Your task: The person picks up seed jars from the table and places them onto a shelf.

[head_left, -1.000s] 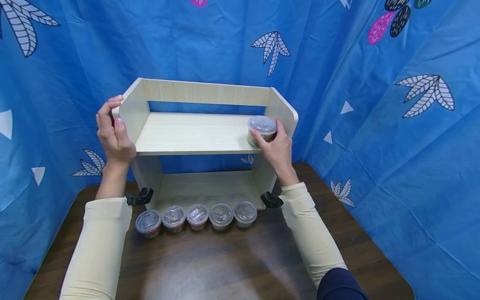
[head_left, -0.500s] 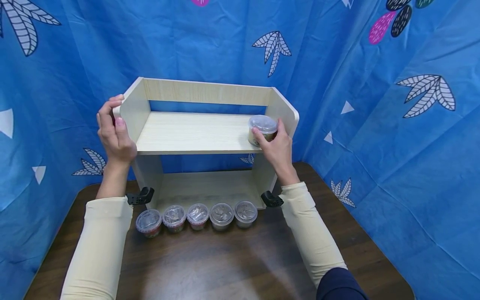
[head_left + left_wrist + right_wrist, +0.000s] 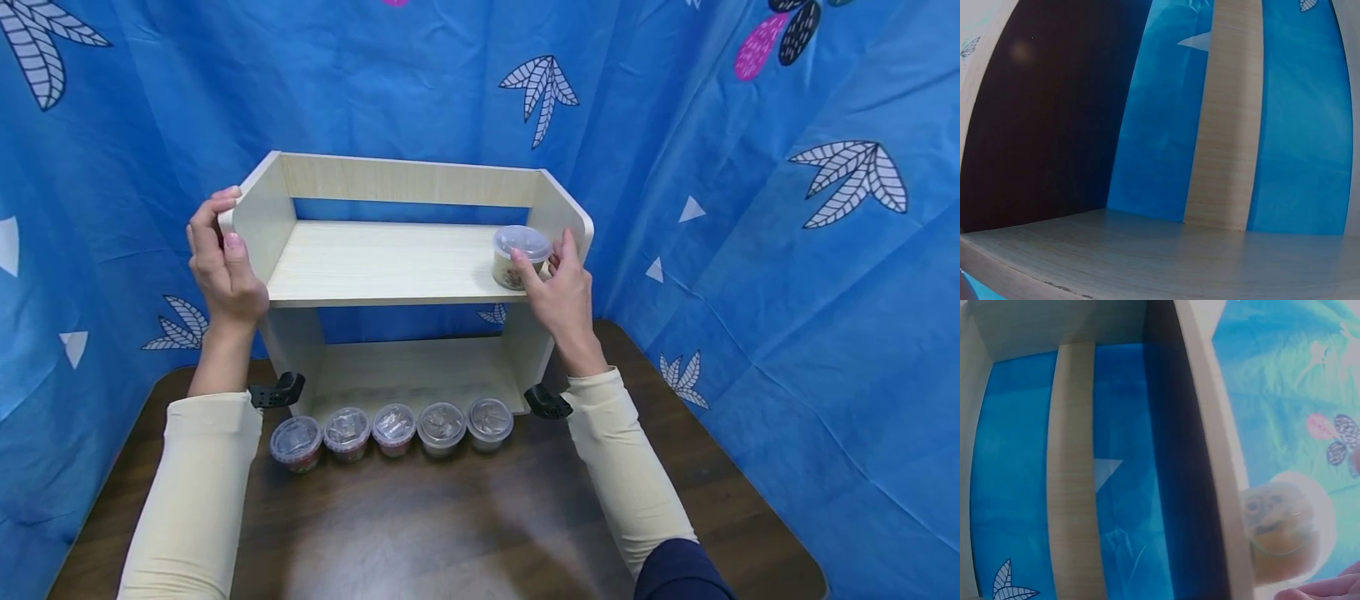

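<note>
I see the right hand lying relaxed about a round, clear plastic tub with a translucent lid, thumb across its front; whether it presses, I cannot tell. The tub stands upright at the right end of the upper shelf, where its flat base probably bears its weight. The left hand grips the edge of the pale wood-grain, two-tier shelf unit, seemingly steadying it. In front, five clear, lidded plastic tubs line the dark brown wooden table, likely for easy reach

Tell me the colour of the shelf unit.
The shelf unit is pale cream with a faint wood grain; the head view shows it best.
</note>
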A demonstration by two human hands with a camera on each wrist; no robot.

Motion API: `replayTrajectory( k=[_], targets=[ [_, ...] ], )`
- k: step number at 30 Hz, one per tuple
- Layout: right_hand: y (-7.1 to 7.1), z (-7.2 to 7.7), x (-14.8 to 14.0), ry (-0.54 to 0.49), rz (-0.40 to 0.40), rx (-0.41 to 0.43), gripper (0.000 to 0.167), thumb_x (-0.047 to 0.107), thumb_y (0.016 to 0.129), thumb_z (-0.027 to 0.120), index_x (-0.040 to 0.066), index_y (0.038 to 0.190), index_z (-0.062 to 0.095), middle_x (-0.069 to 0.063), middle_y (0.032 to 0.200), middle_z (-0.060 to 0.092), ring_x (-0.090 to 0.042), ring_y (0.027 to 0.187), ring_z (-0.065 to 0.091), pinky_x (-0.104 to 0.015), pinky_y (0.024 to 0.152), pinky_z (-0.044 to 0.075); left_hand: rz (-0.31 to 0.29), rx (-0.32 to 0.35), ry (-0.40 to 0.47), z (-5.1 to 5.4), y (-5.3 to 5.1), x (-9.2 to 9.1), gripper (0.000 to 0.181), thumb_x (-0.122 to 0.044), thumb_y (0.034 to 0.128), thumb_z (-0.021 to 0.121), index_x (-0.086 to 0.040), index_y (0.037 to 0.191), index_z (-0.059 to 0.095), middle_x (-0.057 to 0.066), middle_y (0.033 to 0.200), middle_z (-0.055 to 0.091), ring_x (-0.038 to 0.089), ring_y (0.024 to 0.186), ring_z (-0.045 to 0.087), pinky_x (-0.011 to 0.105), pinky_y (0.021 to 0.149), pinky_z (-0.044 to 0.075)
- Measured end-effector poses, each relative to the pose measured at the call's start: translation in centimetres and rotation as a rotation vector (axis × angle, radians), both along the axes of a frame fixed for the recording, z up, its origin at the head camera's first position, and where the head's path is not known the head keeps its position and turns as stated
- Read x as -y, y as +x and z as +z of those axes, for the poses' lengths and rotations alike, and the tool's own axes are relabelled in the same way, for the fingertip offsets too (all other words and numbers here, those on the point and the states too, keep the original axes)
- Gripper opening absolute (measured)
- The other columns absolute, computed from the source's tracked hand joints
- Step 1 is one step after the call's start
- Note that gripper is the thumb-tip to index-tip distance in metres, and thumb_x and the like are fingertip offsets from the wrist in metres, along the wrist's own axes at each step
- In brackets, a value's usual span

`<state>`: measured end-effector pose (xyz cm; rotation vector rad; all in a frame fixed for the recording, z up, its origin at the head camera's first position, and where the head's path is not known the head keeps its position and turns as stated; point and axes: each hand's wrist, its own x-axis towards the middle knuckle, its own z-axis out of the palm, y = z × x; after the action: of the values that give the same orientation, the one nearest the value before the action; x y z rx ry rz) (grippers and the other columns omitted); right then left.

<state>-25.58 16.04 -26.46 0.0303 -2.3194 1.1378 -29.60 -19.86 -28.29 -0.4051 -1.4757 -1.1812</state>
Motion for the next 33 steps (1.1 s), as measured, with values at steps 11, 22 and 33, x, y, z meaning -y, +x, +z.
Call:
replayTrajectory(
  k=[11, 22, 33],
  targets=[
    [1.8, 0.0, -0.8, 0.015, 0.015, -0.037, 0.092, 0.047, 0.088, 0.067, 0.004, 0.156, 0.023, -0.021, 0.151, 0.041, -0.034, 0.131, 0.050, -0.042, 0.104, 0.041, 0.005, 0.001, -0.002, 0.4, 0.7, -0.2, 0.046, -0.024, 0.0870, 0.035, 0.004, 0.118, 0.052, 0.010, 0.133, 0.058, 0.017, 0.120, 0.058, 0.029, 0.101, 0.043],
    [2.8, -1.5, -1.5, 0.025, 0.041, -0.129, 0.086, 0.039, 0.090, 0.068, -0.001, 0.154, 0.027, -0.022, 0.146, 0.048, -0.035, 0.124, 0.056, -0.044, 0.099, 0.046, 0.013, 0.007, -0.015, 0.2, 0.4, -0.2, 0.046, -0.023, 0.0865, 0.034, 0.005, 0.119, 0.052, 0.012, 0.132, 0.057, 0.016, 0.121, 0.057, 0.030, 0.102, 0.042],
    [3.2, -2.5, -2.3, 0.031, 0.074, -0.242, 0.079, 0.031, 0.089, 0.069, -0.003, 0.150, 0.034, -0.022, 0.139, 0.054, -0.034, 0.117, 0.059, -0.047, 0.096, 0.048, 0.002, 0.003, 0.001, 0.4, 0.6, -0.4, 0.045, -0.024, 0.0857, 0.034, 0.002, 0.118, 0.053, 0.011, 0.131, 0.057, 0.015, 0.120, 0.056, 0.029, 0.102, 0.042]
  ],
)
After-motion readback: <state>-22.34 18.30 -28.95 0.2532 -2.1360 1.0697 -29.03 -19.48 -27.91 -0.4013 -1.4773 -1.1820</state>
